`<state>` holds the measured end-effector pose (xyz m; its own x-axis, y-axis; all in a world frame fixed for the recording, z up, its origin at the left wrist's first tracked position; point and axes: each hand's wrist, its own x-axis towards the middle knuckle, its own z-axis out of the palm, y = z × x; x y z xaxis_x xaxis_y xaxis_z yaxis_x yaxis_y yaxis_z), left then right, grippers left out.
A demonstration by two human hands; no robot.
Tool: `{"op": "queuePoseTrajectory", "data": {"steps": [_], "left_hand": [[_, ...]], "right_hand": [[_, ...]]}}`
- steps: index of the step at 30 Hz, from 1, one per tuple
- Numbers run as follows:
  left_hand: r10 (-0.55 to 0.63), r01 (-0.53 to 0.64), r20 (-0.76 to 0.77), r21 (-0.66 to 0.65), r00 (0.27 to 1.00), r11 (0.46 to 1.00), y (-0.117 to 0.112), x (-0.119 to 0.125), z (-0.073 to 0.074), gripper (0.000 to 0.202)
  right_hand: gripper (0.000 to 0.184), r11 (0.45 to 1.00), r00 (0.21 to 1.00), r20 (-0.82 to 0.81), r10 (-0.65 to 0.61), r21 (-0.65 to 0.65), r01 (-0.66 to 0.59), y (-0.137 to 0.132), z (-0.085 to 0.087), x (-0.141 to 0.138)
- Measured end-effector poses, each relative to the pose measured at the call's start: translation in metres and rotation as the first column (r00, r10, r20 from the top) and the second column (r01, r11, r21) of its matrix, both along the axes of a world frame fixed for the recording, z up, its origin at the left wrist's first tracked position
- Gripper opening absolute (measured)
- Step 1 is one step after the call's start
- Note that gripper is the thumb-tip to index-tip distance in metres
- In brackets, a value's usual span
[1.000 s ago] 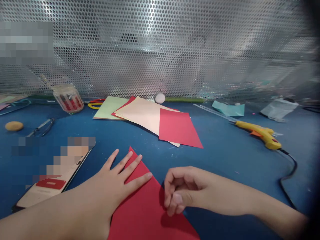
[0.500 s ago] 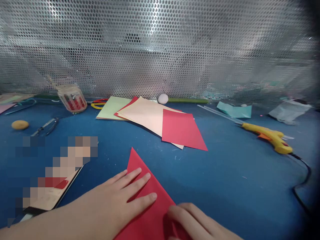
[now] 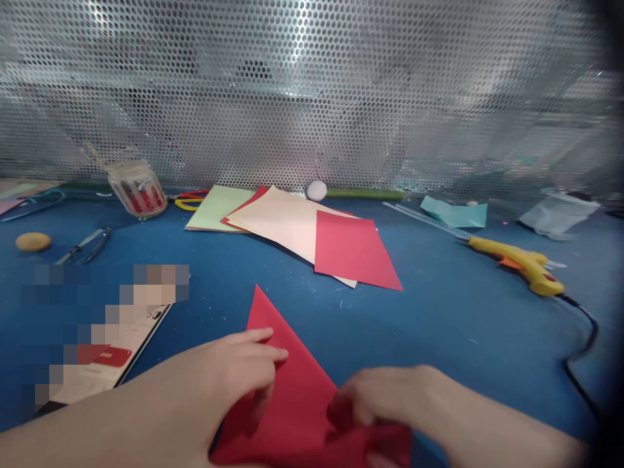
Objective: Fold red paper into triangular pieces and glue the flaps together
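Observation:
A folded sheet of red paper [image 3: 297, 383] lies before me on the blue table, its sharp corner pointing away from me. Across its left side rests my left hand [image 3: 234, 377], two fingers stretched over the sheet and another bent downward. On the right, my right hand [image 3: 390, 400] has its fingers curled around the paper's edge. The near right part of the sheet is raised and bent beneath that hand. The right fingertips are partly hidden by shadow, and the bottom of the paper runs out of view.
A phone [image 3: 110, 357], partly blurred out, lies left of my forearm. Beyond are loose coloured paper sheets [image 3: 283, 224], a jar [image 3: 139, 192], scissors [image 3: 190, 200] and a white ball [image 3: 316, 190]. A yellow glue gun [image 3: 521, 260] with a black cord [image 3: 592, 325] lies right. Perforated metal [image 3: 312, 97] stands behind.
My left hand has gone from lying flat with fingers spread to a more bent, raised shape. My right hand has come further into view, lifting the near right part of the red paper.

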<state>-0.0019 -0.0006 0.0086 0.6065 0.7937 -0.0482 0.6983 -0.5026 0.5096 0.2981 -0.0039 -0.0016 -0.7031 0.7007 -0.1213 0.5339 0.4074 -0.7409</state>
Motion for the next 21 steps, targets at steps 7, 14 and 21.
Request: {"op": "queuePoseTrajectory", "data": {"steps": [7, 14, 21], "left_hand": [[0.062, -0.060, -0.050, 0.035, 0.997, 0.998, 0.018, 0.011, 0.004, 0.032], [0.070, -0.063, -0.082, 0.081, 0.994, 0.995, 0.027, 0.018, 0.005, 0.036], [-0.026, 0.043, -0.082, 0.212, 0.996, 0.976, 0.018, 0.014, -0.003, 0.025]], "right_hand": [[0.023, 0.962, 0.980, 0.072, -0.184, -0.193, 0.194, 0.027, 0.015, -0.003], [0.020, 0.954, 0.955, -0.077, -0.288, -0.110, 0.278, 0.037, 0.011, -0.004], [0.020, 0.983, 0.997, -0.023, -0.072, -0.171, 0.067, 0.037, 0.018, 0.004]]}}
